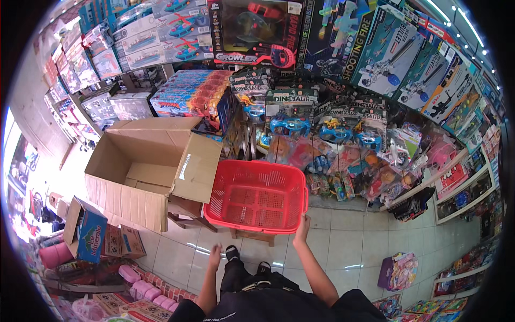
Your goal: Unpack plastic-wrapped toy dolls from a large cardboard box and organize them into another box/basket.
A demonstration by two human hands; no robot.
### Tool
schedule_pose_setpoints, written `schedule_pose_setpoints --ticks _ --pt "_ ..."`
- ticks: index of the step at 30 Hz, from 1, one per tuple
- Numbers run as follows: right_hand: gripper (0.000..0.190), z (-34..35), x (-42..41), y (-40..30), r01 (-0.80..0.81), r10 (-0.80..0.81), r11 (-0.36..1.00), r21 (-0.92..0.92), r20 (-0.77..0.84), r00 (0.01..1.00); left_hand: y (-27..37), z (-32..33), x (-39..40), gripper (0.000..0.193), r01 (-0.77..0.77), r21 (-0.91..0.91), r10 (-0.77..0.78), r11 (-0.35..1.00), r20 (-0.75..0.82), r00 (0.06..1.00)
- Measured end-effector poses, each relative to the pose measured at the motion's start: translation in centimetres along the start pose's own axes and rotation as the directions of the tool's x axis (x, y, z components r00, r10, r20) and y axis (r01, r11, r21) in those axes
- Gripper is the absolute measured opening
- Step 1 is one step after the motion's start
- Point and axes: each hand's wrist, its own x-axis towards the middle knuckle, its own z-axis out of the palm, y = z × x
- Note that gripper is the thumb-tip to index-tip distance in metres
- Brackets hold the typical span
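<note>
An empty red plastic basket (259, 199) with slotted walls stands before me on a low wooden stool (252, 236). My right hand (302, 232) grips the basket's near right corner by the rim. Lower and to the left, my left hand (216, 256) hangs in the air, apart from the basket, with nothing in it and its fingers loosely bent. Left of the basket, an open cardboard box (128, 201) rests on a wooden support (189, 213). The floor of the box shows bare cardboard, and one flap (197, 167) reaches to the basket's left rim.
Packaged dinosaur toys (291, 112) and bagged dolls (310, 151) hang behind the basket. Boxed toys (189, 94) are stacked behind the carton. A blue carton (90, 237) stands on the left. A purple container with packaged toys (398, 271) sits on the tiled floor (346, 241) at right.
</note>
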Motion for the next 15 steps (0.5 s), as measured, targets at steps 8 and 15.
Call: schedule_pose_setpoints --ticks 8,15 --pt "0.033 -14.7 -4.4 13.5 -0.122 0.225 0.858 -0.499 0.152 0.963 -13.7 -5.2 -8.2 0.042 0.508 0.326 -0.549 0.797 0.042 0.835" --pt "0.036 -21.7 -10.5 16.1 -0.468 0.823 0.33 -0.82 0.007 0.569 -15.0 -7.0 -10.6 0.04 0.404 0.163 -0.391 0.9 -0.106 0.914"
